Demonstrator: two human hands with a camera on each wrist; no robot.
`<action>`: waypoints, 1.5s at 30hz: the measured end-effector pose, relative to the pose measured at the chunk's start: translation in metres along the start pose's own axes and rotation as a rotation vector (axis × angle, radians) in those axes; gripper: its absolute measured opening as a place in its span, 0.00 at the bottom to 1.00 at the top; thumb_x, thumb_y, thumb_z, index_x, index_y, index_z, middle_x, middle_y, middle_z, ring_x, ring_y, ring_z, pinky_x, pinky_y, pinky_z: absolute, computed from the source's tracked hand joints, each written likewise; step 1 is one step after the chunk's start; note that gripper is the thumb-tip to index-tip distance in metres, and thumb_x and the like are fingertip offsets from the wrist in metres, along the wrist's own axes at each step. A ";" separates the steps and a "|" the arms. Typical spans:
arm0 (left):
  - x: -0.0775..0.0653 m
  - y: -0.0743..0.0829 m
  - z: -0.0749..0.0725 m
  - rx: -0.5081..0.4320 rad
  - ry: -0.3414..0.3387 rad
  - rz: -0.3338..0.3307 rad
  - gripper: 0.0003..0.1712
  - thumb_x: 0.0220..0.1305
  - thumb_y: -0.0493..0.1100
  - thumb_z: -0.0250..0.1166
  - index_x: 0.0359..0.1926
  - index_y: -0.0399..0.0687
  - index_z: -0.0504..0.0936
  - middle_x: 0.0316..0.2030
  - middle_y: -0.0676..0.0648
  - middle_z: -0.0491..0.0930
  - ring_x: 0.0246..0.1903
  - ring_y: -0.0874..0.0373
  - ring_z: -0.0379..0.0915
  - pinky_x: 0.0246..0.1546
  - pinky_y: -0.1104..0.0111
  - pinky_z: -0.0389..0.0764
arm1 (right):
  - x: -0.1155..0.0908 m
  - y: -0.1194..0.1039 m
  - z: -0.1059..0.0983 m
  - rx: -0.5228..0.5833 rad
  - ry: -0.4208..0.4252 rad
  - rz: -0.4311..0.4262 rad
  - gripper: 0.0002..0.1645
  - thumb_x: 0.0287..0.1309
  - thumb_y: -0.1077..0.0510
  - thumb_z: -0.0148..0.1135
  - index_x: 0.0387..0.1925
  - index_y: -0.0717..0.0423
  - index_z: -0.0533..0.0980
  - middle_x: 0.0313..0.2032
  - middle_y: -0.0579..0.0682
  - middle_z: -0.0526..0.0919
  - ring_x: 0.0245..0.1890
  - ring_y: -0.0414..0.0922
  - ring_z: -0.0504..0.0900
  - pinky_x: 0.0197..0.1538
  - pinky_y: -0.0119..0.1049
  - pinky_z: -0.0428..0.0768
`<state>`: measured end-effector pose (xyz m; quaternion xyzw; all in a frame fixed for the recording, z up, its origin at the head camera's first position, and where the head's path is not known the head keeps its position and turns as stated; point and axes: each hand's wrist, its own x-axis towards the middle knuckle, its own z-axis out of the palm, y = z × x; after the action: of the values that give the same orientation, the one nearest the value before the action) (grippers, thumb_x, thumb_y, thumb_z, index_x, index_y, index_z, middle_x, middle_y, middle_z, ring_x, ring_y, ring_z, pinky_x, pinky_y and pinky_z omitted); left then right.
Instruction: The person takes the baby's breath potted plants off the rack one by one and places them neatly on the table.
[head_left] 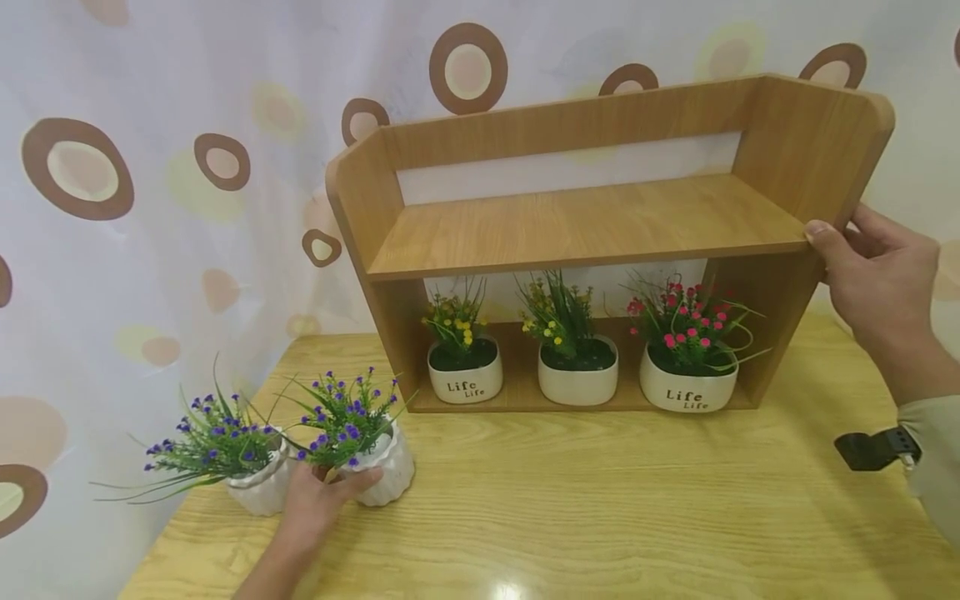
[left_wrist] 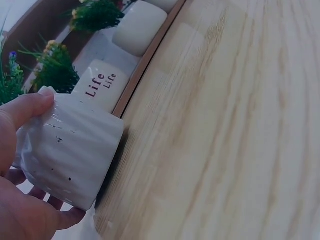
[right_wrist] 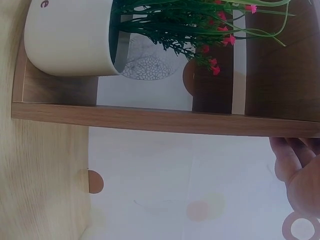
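Note:
In the head view my left hand (head_left: 318, 504) grips a white ribbed pot (head_left: 393, 467) of purple flowers (head_left: 348, 425). The left wrist view shows thumb and fingers round this white pot (left_wrist: 75, 150), close to the shelf's left end. A second white pot (head_left: 258, 492) with purple flowers stands just left of that hand. My right hand (head_left: 888, 279) holds the right side panel of a wooden shelf (head_left: 585, 225), thumb on its front edge. The right wrist view shows the fingers of the right hand (right_wrist: 300, 175) against the outside of the panel (right_wrist: 165, 122).
On the lower shelf stand two cream pots with yellow flowers, a left pot (head_left: 465, 383) and a middle pot (head_left: 577, 383), and a cream pot (head_left: 688, 392) with pink flowers at right. The shelf stands on a wooden table (head_left: 562, 500) before a patterned wall covering (head_left: 262, 75).

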<state>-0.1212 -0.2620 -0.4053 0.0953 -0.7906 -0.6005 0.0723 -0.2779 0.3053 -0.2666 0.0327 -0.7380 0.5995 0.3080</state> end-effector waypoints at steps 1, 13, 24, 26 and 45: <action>0.000 -0.001 0.000 0.000 0.001 0.002 0.48 0.52 0.42 0.79 0.72 0.54 0.64 0.68 0.47 0.70 0.66 0.51 0.64 0.64 0.61 0.69 | 0.000 0.000 0.000 -0.011 -0.001 -0.003 0.26 0.66 0.59 0.63 0.65 0.48 0.76 0.58 0.45 0.81 0.44 0.28 0.82 0.35 0.19 0.78; 0.001 -0.005 -0.002 0.045 0.025 0.026 0.44 0.52 0.42 0.79 0.69 0.54 0.69 0.63 0.48 0.75 0.58 0.57 0.71 0.54 0.72 0.75 | 0.000 -0.001 0.000 0.047 -0.004 -0.027 0.25 0.65 0.62 0.64 0.64 0.53 0.77 0.48 0.40 0.84 0.37 0.26 0.83 0.34 0.21 0.79; 0.002 -0.005 -0.003 0.076 0.006 0.015 0.45 0.52 0.47 0.79 0.69 0.54 0.69 0.65 0.47 0.73 0.62 0.51 0.68 0.58 0.62 0.74 | 0.001 -0.004 0.000 0.052 0.004 -0.037 0.25 0.65 0.62 0.62 0.63 0.52 0.77 0.50 0.42 0.84 0.41 0.28 0.83 0.34 0.21 0.79; 0.003 -0.006 -0.003 0.067 0.000 0.018 0.46 0.52 0.47 0.79 0.70 0.55 0.68 0.66 0.47 0.72 0.64 0.50 0.67 0.62 0.57 0.72 | 0.002 -0.005 0.000 0.073 0.005 -0.032 0.25 0.65 0.63 0.63 0.63 0.53 0.77 0.47 0.41 0.85 0.38 0.28 0.83 0.33 0.21 0.79; -0.020 -0.010 -0.011 -0.009 -0.074 -0.062 0.57 0.59 0.44 0.75 0.78 0.50 0.47 0.75 0.36 0.49 0.73 0.34 0.48 0.70 0.52 0.58 | 0.002 -0.001 0.001 0.011 -0.009 -0.009 0.25 0.67 0.63 0.60 0.64 0.48 0.77 0.52 0.43 0.83 0.44 0.29 0.83 0.34 0.19 0.78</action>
<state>-0.0985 -0.2702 -0.4122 0.0973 -0.7866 -0.6093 0.0249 -0.2791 0.3048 -0.2645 0.0402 -0.7360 0.6019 0.3071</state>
